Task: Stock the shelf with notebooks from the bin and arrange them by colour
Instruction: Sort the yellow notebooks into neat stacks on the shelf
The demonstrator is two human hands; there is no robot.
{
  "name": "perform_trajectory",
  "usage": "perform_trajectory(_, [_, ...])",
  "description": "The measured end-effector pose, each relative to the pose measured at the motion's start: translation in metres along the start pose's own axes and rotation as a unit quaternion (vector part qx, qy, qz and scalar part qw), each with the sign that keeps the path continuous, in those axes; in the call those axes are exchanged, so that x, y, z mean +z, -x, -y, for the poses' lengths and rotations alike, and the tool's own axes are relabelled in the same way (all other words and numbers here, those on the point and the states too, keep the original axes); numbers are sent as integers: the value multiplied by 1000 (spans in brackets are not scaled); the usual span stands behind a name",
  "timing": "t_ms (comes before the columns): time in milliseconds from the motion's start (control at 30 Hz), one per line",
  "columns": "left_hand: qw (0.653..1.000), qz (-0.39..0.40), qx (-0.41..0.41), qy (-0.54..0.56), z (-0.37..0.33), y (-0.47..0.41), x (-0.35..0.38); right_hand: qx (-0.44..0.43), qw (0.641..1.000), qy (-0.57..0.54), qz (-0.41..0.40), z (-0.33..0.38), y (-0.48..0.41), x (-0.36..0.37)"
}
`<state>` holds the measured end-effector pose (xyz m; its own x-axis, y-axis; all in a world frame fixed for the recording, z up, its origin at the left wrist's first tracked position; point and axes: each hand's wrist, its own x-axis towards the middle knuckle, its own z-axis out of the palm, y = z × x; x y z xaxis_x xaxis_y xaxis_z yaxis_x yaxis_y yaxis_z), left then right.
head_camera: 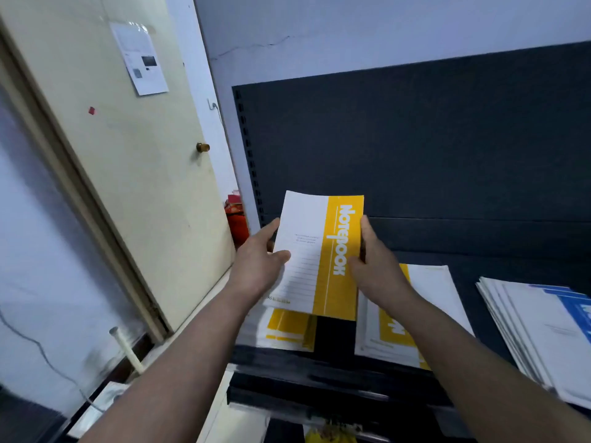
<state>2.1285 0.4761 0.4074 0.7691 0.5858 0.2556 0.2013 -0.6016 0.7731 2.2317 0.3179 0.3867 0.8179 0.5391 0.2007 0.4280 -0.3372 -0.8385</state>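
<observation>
Yellow notebook (319, 254) gripped between both hands (seemingly above shelf (332, 375)).

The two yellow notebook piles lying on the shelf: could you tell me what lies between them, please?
In the head view, only bare dark shelf lies between the left yellow pile and the right yellow pile; the held notebook hangs above it.

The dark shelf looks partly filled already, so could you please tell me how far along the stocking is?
Done: two stacks of yellow-and-white notebooks lie on the dark metal shelf, with a fanned blue-and-white stack to their right. In hand: the left hand and right hand hold another yellow-and-white notebook above the left stack. Left: setting it down; the bin is out of view.
</observation>
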Motion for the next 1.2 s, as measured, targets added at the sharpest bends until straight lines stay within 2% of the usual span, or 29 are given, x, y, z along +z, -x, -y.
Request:
perform_trajectory(200, [994, 34, -68, -82, 31, -15, -33, 38, 997, -29, 53, 19, -14, 41])
perform_trajectory(367, [982, 86, -81, -148, 57, -22, -35, 105, 991, 1, 79, 8, -16, 68])
perform_trajectory(467, [977, 95, -74, -173, 66, -26, -31, 124, 990, 23, 67, 6, -19, 78])
perform_trajectory(700, [956, 90, -59, -273, 75, -32, -27, 154, 976, 138, 65, 6, -20, 92])
perform_trajectory(800, [956, 92, -68, -272, 81, -33, -23, 165, 967, 184, 67, 8, -19, 96])
perform_trajectory(900, [955, 91, -75, -273, 81, -32, -21, 141, 952, 267, 56, 10, -15, 96])
perform_trajectory(1067, [960, 40, -50, -274, 62, -28, -20, 36, 946, 321, 24, 5, -7, 84])
perform_trajectory(1200, [969, 65, 21, -239, 29, -26, 6, -53, 898, 436, -19, -9, 2, 60])
